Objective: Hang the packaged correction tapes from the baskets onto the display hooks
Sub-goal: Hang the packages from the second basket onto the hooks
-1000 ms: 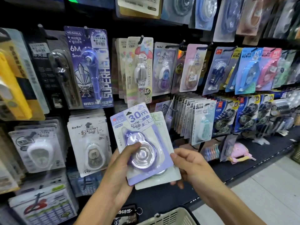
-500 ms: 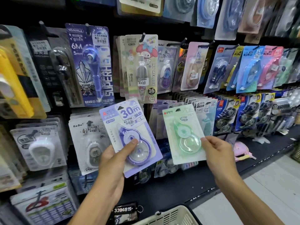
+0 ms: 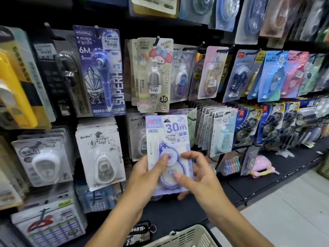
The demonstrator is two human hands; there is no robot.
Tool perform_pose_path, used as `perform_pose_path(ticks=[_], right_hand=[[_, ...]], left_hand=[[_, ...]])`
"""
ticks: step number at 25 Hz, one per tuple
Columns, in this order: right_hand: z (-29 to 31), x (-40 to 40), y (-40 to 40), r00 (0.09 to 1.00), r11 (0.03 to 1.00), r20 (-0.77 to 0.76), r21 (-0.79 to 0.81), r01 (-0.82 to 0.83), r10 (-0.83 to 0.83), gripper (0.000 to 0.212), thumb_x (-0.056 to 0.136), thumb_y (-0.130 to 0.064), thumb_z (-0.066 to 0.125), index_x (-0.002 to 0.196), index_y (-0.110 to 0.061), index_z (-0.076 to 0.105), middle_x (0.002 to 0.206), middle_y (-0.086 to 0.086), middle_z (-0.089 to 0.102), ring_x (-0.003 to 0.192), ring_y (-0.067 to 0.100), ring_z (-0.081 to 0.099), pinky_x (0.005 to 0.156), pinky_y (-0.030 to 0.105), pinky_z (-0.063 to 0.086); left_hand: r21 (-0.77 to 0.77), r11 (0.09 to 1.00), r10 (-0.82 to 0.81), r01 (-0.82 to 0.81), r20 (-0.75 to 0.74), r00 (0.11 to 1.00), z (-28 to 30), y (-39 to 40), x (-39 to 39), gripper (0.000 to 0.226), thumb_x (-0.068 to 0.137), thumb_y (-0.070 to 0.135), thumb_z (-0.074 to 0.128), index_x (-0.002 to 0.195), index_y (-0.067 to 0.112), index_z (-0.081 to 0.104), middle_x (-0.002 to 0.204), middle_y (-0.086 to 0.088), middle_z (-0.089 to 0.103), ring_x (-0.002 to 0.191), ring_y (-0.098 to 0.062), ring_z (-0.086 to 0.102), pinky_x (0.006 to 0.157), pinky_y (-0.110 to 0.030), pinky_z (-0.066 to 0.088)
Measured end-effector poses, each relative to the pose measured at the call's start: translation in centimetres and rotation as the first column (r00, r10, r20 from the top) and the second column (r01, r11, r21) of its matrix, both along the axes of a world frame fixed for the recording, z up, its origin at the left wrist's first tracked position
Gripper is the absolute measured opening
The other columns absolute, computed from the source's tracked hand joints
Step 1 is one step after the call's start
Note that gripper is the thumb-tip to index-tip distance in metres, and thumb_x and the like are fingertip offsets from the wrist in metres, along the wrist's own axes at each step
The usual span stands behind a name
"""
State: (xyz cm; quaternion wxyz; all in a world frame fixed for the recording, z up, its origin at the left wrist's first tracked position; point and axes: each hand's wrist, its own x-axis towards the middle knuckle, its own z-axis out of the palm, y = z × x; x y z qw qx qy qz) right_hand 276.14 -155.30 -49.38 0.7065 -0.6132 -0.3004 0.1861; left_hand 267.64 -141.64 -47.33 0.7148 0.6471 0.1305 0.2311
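Purple correction tape pack [image 3: 169,139] stands upright, header topmost, long axis vertical.

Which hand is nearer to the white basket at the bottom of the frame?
Right, narrowly. The right hand sits above the basket, fingers on the purple pack; the left hand is up and left of it.

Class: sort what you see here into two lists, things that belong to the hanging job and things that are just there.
Job: purple 30m pack, left hand, right hand, basket.

Just there: Superhero pack, My Melody pack, pink item on the shelf, key tag.
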Motion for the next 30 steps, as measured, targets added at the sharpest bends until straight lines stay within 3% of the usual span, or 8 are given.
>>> perform_pose_path(ticks=[2, 4, 7, 17, 19, 22, 25, 30], right_hand=[[0.5, 1.4, -0.6, 0.985, 0.984, -0.055, 0.064, 0.166, -0.163, 0.043, 0.078, -0.014, 0.083, 0.111, -0.035, 0.065, 0.111, 0.000, 0.076, 0.086, 0.021, 0.075, 0.048, 0.031, 0.056], [1.2, 3.3, -2.0, 0.940, 0.950, -0.154, 0.033, 0.312, -0.303, 0.042, 0.084, -0.006, 0.076, 0.113, -0.034, 0.070, 0.119, -0.003, 0.073, 0.084, 0.020, 0.075, 0.046, 0.032, 0.054], [1.4, 5.3, -3.3, 0.921, 0.930, -0.136, -0.085, 0.357, -0.365, 0.042, 0.088, -0.001, 0.065, 0.108, -0.037, 0.075, 0.112, -0.001, 0.070, 0.050, 0.010, 0.061, 0.036, 0.026, 0.039], [1.2, 6.6, -3.8, 0.945, 0.930, 0.016, -0.173, 0.326, -0.328, 0.045, 0.092, -0.008, 0.061, 0.111, -0.047, 0.073, 0.132, -0.008, 0.065, 0.076, 0.001, 0.065, 0.058, 0.021, 0.049], [0.3, 6.9, -3.5, 0.869, 0.815, 0.336, -0.338, 0.471, -0.363, 0.044, 0.097, -0.021, 0.062, 0.132, -0.047, 0.058, 0.153, -0.008, 0.044, 0.131, 0.007, 0.051, 0.099, 0.033, 0.049], [-1.1, 7.6, -2.3, 0.572, 0.636, 0.813, -0.384, 0.669, -0.110, 0.061, 0.101, -0.030, 0.055, 0.157, -0.028, 0.031, 0.168, -0.006, 0.011, 0.153, 0.020, 0.017, 0.120, 0.046, 0.021], [-0.8, 9.1, 1.2, 0.532, 0.599, 0.821, -0.536, 0.595, 0.206, 0.064, 0.104, -0.028, 0.041, 0.162, -0.025, 0.013, 0.169, -0.007, -0.006, 0.155, 0.021, 0.011, 0.122, 0.041, 0.018], [2.1, 12.1, 5.6, 0.607, 0.553, 0.738, -0.650, 0.522, 0.294, 0.073, 0.100, -0.015, 0.042, 0.161, -0.035, 0.007, 0.169, -0.011, -0.010, 0.150, 0.026, 0.026, 0.116, 0.052, 0.034]], left_hand=[[0.396, 0.898, 0.221, -0.192, -0.028, 0.975, -0.1, 1.3, -0.2, 0.035, 0.085, 0.057, 0.066, 0.102, 0.026, 0.068, 0.103, 0.018, 0.074, 0.104, -0.010, 0.065, 0.084, -0.016, 0.049], [0.814, 0.511, 0.482, -0.276, -0.005, 0.876, 0.0, 3.0, -0.8, 0.038, 0.092, 0.051, 0.064, 0.125, 0.033, 0.060, 0.142, 0.015, 0.056, 0.137, -0.013, 0.041, 0.112, -0.031, 0.035], [0.957, 0.278, 0.601, -0.077, -0.111, 0.792, -0.1, 5.3, -1.1, 0.062, 0.097, 0.048, 0.055, 0.154, 0.036, 0.035, 0.173, 0.004, 0.006, 0.159, -0.021, -0.009, 0.127, -0.051, -0.003], [0.975, 0.209, 0.611, 0.074, -0.189, 0.769, -0.1, 6.9, -1.8, 0.072, 0.097, 0.052, 0.051, 0.161, 0.035, 0.023, 0.172, 0.002, -0.013, 0.156, -0.022, -0.026, 0.125, -0.055, -0.011], [0.976, 0.202, 0.612, 0.078, -0.188, 0.768, -0.1, 6.9, -1.8, 0.072, 0.097, 0.053, 0.051, 0.161, 0.036, 0.021, 0.172, 0.002, -0.013, 0.156, -0.023, -0.026, 0.125, -0.056, -0.010], [0.979, 0.185, 0.605, 0.085, -0.182, 0.775, -0.2, 6.9, -1.7, 0.071, 0.098, 0.052, 0.049, 0.160, 0.036, 0.020, 0.172, 0.000, -0.015, 0.155, -0.025, -0.027, 0.125, -0.056, -0.012], [0.982, 0.149, 0.604, 0.113, -0.181, 0.776, -0.7, 7.1, -1.9, 0.071, 0.098, 0.051, 0.048, 0.161, 0.036, 0.018, 0.172, 0.001, -0.017, 0.155, -0.025, -0.029, 0.123, -0.055, -0.017], [0.988, 0.092, 0.525, 0.122, -0.152, 0.838, -1.6, 8.4, -2.7, 0.070, 0.099, 0.047, 0.047, 0.162, 0.034, 0.017, 0.172, 0.000, -0.017, 0.150, -0.019, -0.034, 0.122, -0.051, -0.022]])
